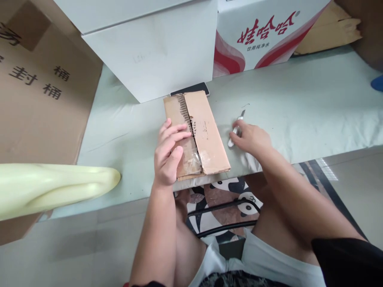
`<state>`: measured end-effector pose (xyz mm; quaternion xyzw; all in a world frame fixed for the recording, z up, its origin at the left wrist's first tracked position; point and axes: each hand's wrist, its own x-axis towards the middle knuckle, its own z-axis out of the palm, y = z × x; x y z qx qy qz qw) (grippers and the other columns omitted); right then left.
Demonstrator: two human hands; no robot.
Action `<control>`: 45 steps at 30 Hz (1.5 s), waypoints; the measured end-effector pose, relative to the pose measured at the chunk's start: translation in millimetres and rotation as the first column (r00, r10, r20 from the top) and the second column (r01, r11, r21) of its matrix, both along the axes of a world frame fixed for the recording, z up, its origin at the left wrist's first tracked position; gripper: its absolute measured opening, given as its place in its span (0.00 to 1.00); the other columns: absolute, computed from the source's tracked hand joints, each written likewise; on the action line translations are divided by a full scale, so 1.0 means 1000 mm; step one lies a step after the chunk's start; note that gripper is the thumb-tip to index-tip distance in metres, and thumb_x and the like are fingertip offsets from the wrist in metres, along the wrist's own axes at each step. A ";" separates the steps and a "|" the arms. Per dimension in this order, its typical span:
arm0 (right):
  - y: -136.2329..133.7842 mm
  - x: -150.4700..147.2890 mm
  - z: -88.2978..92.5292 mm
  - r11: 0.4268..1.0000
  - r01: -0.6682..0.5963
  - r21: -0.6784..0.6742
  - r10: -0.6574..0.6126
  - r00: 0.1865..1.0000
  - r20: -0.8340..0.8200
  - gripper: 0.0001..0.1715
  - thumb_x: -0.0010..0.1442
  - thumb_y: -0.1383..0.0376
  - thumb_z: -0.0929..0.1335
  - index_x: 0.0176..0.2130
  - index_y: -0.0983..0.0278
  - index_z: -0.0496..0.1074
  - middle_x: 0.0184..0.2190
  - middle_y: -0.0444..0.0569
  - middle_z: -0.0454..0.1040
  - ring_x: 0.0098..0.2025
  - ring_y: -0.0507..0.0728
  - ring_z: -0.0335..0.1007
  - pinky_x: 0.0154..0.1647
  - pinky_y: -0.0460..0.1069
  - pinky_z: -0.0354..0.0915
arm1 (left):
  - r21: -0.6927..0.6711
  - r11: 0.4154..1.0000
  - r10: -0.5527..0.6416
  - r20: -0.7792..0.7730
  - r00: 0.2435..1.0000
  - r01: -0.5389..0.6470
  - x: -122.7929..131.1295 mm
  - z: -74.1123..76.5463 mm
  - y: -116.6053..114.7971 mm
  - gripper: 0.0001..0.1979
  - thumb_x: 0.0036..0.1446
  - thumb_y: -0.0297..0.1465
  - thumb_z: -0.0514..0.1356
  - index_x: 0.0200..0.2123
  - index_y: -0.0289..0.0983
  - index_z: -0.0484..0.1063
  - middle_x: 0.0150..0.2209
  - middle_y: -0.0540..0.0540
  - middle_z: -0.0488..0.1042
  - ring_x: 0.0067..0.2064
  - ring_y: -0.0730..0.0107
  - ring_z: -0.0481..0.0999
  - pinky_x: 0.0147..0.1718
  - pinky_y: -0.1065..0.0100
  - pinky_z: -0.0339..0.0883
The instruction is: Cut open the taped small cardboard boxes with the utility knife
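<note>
A flat cardboard box (206, 135) lies on the pale green cloth, its flaps meeting along a seam with dark torn marks and clear tape near the front end. My left hand (169, 153) rests on the box's left side, fingers stretched out and apart over the left flap. To the right of the box, my right hand (251, 137) has its thumb and fingers around a white utility knife (231, 142). The knife is at the cloth surface, with its dark blade pointing away from me. My palm hides part of its handle.
Behind the box, a dark phone-like slab (191, 88) lies against a large white carton (155, 56). A red-and-white printed carton (254, 52) stands right of it. A brown carton (44, 103) and a pale yellow smooth object (60, 189) occupy the left. The cloth-covered table's (329, 139) front edge runs above my lap.
</note>
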<state>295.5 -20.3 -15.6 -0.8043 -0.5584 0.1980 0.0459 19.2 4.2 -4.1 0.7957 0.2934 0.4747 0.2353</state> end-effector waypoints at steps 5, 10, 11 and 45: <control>0.003 -0.005 -0.003 0.992 0.047 0.114 -0.025 0.981 -0.194 0.09 0.58 0.63 0.65 0.39 0.59 0.72 0.32 0.50 0.78 0.36 0.62 0.74 0.35 0.53 0.62 | 0.021 0.999 0.047 -0.002 0.999 -0.047 0.010 0.001 -0.003 0.16 0.70 0.38 0.53 0.50 0.45 0.79 0.56 0.48 0.79 0.65 0.55 0.72 0.73 0.43 0.55; -0.004 -0.001 0.028 0.782 0.462 0.419 0.148 0.516 -0.844 0.21 0.56 0.63 0.61 0.50 0.55 0.68 0.30 0.44 0.76 0.28 0.56 0.71 0.31 0.53 0.67 | 0.036 0.993 0.114 0.036 0.993 -0.115 0.026 0.000 -0.011 0.16 0.69 0.35 0.52 0.49 0.44 0.78 0.54 0.48 0.79 0.64 0.56 0.72 0.73 0.44 0.56; -0.008 0.000 0.037 0.739 0.509 0.441 0.227 0.428 -0.875 0.20 0.57 0.61 0.61 0.49 0.54 0.67 0.29 0.43 0.76 0.29 0.56 0.73 0.31 0.53 0.69 | 0.037 0.991 0.130 0.044 0.991 -0.131 0.030 0.000 -0.014 0.16 0.69 0.35 0.52 0.48 0.43 0.78 0.54 0.48 0.79 0.64 0.56 0.73 0.73 0.44 0.55; -0.048 -0.037 0.092 0.841 -0.136 0.523 0.478 0.639 -0.603 0.11 0.56 0.58 0.70 0.26 0.60 0.70 0.18 0.41 0.70 0.19 0.50 0.60 0.20 0.48 0.56 | 0.010 0.988 0.154 -0.023 0.988 -0.154 0.040 -0.005 -0.024 0.17 0.71 0.47 0.47 0.51 0.47 0.68 0.54 0.43 0.74 0.64 0.53 0.69 0.74 0.40 0.49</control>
